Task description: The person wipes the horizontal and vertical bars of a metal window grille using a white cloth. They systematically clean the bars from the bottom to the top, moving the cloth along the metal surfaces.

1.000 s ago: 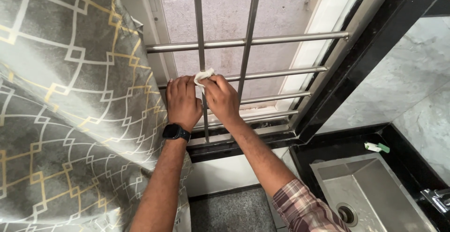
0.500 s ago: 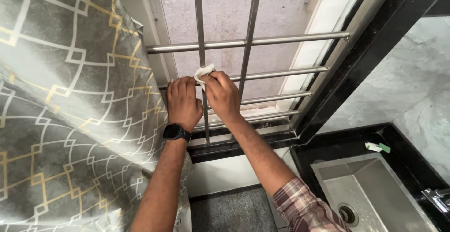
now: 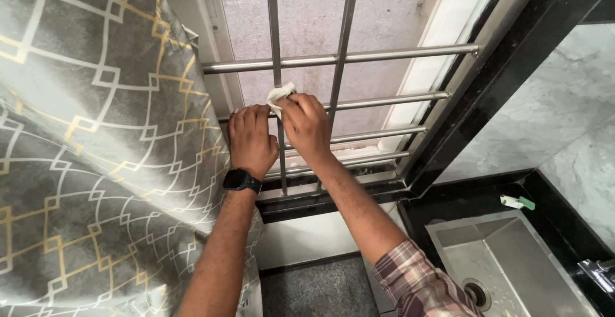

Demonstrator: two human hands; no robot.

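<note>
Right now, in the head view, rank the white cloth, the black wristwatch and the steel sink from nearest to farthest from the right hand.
1. White cloth: in the right hand grip, on the vertical window bar.
2. Black wristwatch: on the left wrist, lower left.
3. Steel sink: far lower right.

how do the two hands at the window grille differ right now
The left hand wears a black smartwatch and shows a bare forearm; the right hand has no watch and a plaid sleeve lower down. The right hand pinches a white cloth on the vertical bar; the left sits beside that bar, its grip hidden. Both are raised, backs to the camera.
</note>
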